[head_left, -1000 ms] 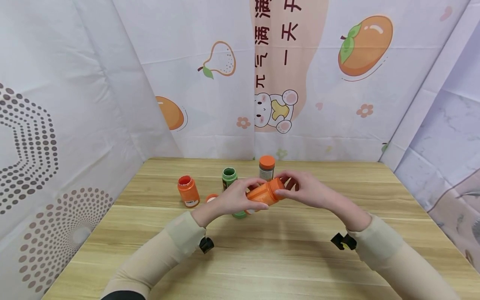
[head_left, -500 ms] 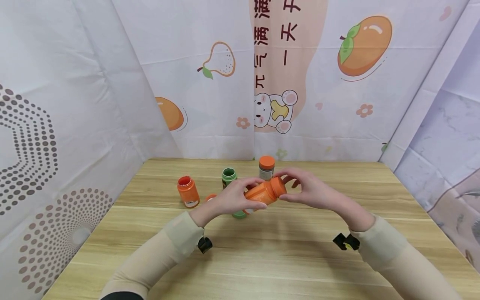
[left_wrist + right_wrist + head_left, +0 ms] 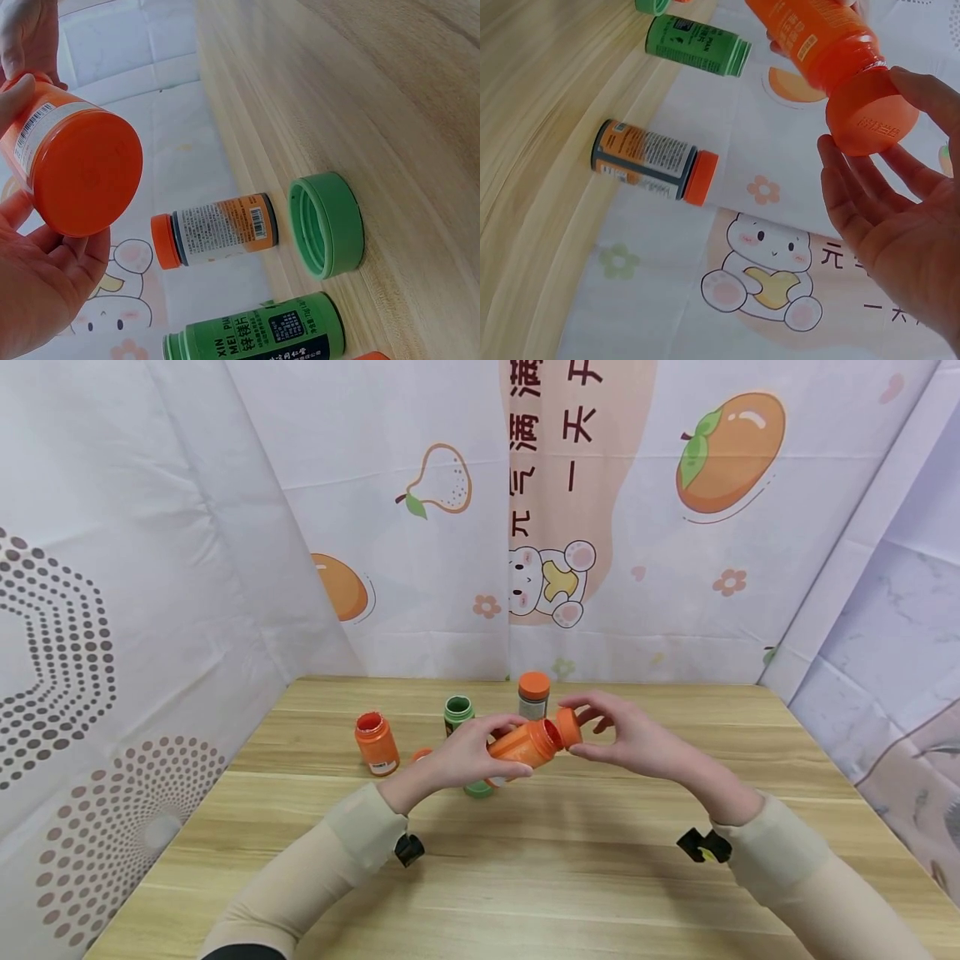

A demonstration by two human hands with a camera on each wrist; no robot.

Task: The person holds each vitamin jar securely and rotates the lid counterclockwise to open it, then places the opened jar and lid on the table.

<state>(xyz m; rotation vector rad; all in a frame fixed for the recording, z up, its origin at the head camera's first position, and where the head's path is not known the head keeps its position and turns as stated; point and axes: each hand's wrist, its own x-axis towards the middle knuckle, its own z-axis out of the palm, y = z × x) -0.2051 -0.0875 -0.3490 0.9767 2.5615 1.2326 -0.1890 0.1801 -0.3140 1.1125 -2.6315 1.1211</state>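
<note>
In the head view my left hand [image 3: 467,755] grips an orange bottle [image 3: 521,747], which lies tilted above the table with its open mouth toward the right. My right hand [image 3: 637,737] pinches an orange cap [image 3: 569,728] between thumb and fingers, just off that mouth. A small gap shows between cap and rim. The left wrist view shows the bottle's round orange base [image 3: 88,174] and part of a white barcode label. Raised marks stand on the top of the cap [image 3: 874,116] in the right wrist view.
Behind the hands stand an uncapped green bottle [image 3: 458,710] and a dark bottle with an orange lid [image 3: 533,693]. To the left is an uncapped orange bottle [image 3: 377,745]. A green cap [image 3: 341,225] lies on the wooden table [image 3: 570,893], and an orange cap [image 3: 422,754] is partly hidden.
My right hand has drawn the cap off the bottle toward the right, exposing the mouth. My left hand with the bottle has barely moved.
</note>
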